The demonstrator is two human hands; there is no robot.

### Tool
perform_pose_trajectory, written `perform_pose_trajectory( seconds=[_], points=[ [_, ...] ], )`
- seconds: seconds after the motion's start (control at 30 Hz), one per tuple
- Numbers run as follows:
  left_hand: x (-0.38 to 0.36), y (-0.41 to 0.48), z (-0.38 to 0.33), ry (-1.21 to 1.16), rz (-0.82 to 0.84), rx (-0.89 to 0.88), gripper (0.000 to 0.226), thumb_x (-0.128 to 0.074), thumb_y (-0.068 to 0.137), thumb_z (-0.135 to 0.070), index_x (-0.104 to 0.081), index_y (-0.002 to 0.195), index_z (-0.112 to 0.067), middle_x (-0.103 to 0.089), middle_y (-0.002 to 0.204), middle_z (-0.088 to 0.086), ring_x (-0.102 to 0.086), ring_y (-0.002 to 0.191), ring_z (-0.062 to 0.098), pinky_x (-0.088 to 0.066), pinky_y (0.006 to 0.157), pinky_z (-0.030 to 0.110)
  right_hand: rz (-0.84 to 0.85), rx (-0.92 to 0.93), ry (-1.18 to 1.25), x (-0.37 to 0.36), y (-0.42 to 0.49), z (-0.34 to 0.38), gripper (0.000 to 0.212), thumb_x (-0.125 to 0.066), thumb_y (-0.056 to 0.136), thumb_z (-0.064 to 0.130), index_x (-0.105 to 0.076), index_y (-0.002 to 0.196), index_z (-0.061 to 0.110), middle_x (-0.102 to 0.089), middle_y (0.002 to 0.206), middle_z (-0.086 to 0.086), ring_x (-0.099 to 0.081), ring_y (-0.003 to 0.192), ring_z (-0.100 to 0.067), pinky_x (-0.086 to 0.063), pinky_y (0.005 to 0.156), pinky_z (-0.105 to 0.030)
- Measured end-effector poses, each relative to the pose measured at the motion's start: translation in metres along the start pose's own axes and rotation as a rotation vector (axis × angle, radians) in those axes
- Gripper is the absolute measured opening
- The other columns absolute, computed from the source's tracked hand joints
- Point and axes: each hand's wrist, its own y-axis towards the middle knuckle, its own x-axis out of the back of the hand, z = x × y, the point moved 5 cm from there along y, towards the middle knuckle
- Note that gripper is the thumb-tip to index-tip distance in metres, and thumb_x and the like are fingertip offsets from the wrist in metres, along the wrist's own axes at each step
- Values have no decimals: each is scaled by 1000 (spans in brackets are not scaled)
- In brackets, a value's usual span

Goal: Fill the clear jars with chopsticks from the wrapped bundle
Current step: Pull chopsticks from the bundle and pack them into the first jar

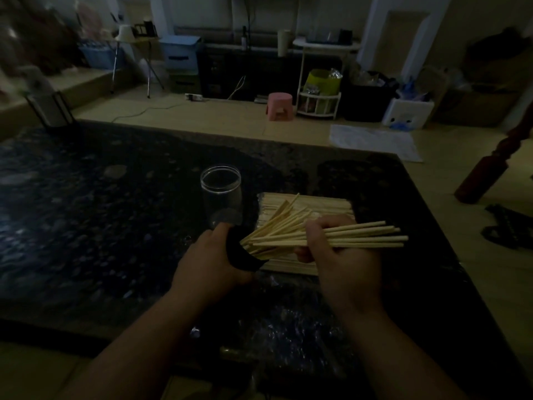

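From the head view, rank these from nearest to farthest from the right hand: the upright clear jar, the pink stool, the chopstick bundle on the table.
Measured from the right hand:
1. Chopstick bundle, lying on the table directly under and beyond the hand.
2. Upright clear jar, standing on the table, up and to the left.
3. Pink stool, on the floor past the table's far edge.

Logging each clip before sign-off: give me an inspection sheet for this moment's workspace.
Surface: dark speckled stone tabletop, dimly lit.
Job's things: empty upright clear jar; flat bundle of pale wooden chopsticks beside it; dark-looking tilted jar receiving a loose fan of chopsticks.
Clutter: nothing seen on the table.
Grippers: left hand wraps the tilted jar; right hand grips the fan.
Cables: white cord and power strip on the floor.
Surroundings: small pink plastic stool, blue storage boxes, white rack.
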Motion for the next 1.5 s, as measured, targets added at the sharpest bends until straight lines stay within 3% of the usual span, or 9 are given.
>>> perform_pose_trajectory(
  seconds=[0.4, 0.53, 0.7, 0.8, 0.93, 1.03, 1.2, 1.37, 1.5],
  points=[
    [-3, -4, -7, -9, -14, -74, 77, -78, 56, -57, -43, 122, -40, -53, 111, -6, -57, 103, 19, -51, 85, 39, -19, -19, -303, 6, 6, -13, 15, -78, 79, 26, -66, 71, 22, -68, 75, 5, -64, 74, -4, -51, 67, -24],
    [-1, -4, -8, -16, -30, -87, 78, -81, 55, -54, -44, 122, -41, -50, 105, -10, -57, 100, 16, -50, 81, 33, -95, -131, -164, 8, 7, -15, 32, -83, 72, 20, -53, 84, 21, -62, 76, 7, -61, 64, 0, -48, 60, -18],
    [0, -4, -9, -13, -19, -87, 81, -82, 51, -57, -44, 121, -41, -48, 103, -11, -56, 97, 14, -50, 80, 33, -187, -243, 105, 14, 10, -21, 19, -60, 90, 17, -51, 73, 18, -54, 61, 2, -49, 52, -13, -38, 43, -23],
    [1, -4, -9, -17, -16, -89, 80, -82, 53, -55, -44, 122, -40, -45, 102, -12, -54, 97, 14, -49, 81, 32, -139, -252, -2, 14, 10, -19, 19, -63, 88, 5, -52, 76, 17, -59, 66, -3, -55, 47, -12, -43, 41, -21],
    [0, -4, -8, -25, -17, -76, 79, -82, 57, -53, -44, 125, -39, -52, 114, -5, -57, 103, 19, -51, 84, 37, -174, -216, -52, 17, 10, -21, 29, -77, 79, 20, -50, 89, 24, -65, 83, -4, -65, 65, -16, -46, 48, -21],
    [1, -5, -9, -35, -22, -84, 79, -83, 57, -51, -45, 125, -37, -53, 114, -4, -56, 103, 19, -49, 83, 34, -237, -173, -67, 19, 11, -20, 18, -54, 93, 39, -57, 86, 23, -63, 85, -2, -60, 75, -18, -48, 62, -29],
    [1, -6, -10, -50, -19, -89, 80, -84, 56, -50, -45, 126, -39, -53, 113, -6, -57, 102, 17, -49, 82, 32, -189, -164, -262, 20, 10, -21, 21, -48, 98, 17, -68, 91, 15, -51, 103, 1, -51, 85, 4, -29, 69, 6],
    [2, -5, -10, -50, -29, -93, 80, -84, 56, -50, -45, 126, -39, -53, 111, -7, -56, 100, 15, -46, 78, 28, -172, -212, -280, 20, 9, -24, 18, -58, 94, 21, -56, 112, 26, -57, 114, 5, -54, 94, -3, -36, 62, 3],
    [1, -5, -9, -54, -23, -94, 81, -82, 55, -51, -45, 126, -39, -54, 114, -7, -57, 103, 15, -48, 82, 31, -37, -205, -287, 9, 4, -19, 39, -48, 99, 27, -50, 138, 22, -50, 140, 7, -44, 125, -3, -31, 85, -2]
  ],
)
